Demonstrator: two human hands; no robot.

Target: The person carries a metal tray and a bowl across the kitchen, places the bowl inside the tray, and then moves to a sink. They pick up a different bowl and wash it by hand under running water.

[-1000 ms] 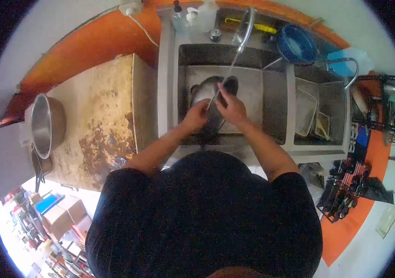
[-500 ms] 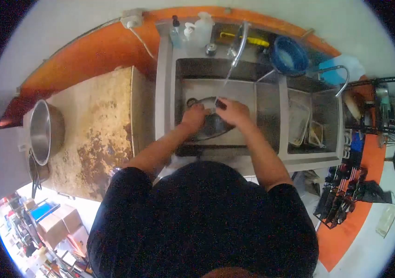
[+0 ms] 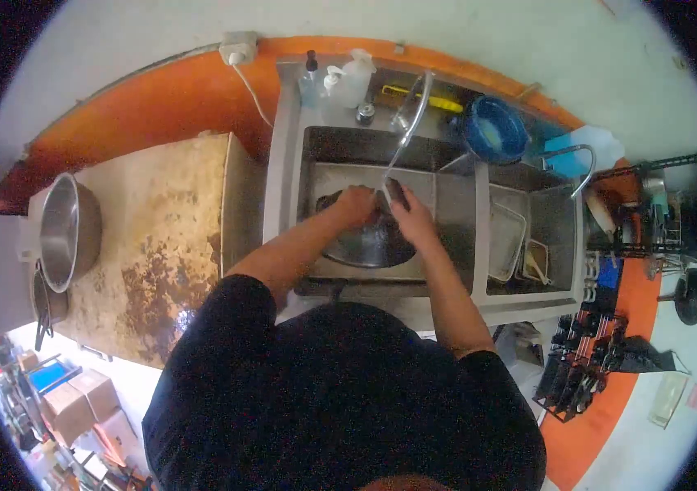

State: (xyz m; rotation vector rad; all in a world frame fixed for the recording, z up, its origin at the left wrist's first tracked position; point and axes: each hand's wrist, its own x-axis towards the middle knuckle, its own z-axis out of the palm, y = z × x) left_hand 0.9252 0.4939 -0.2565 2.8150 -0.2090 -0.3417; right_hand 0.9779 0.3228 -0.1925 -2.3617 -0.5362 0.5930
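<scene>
In the left sink basin (image 3: 455, 245), a dark round pan (image 3: 369, 248) lies under the curved faucet (image 3: 415, 123), and water seems to run from its spout. My right hand (image 3: 412, 219) grips a dark oblong pad-like item (image 3: 397, 193), close below the spout. My left hand (image 3: 355, 204) is beside it over the pan's far side, fingers curled. What the left fingers hold, if anything, is hidden. A greyish patch shows between the two hands, too blurred to name.
Soap bottles (image 3: 357, 79), a yellow-handled tool (image 3: 422, 98) and a blue basin (image 3: 496, 129) line the sink's back ledge. The right basin holds a clear tray (image 3: 505, 237). At left, a metal bowl (image 3: 70, 233) stands on a worn table (image 3: 148, 221).
Both hands have drawn closer together, the left moving right along the pan toward the faucet stream. The dark item in the right hand now stands more upright. The camera view has shifted.
</scene>
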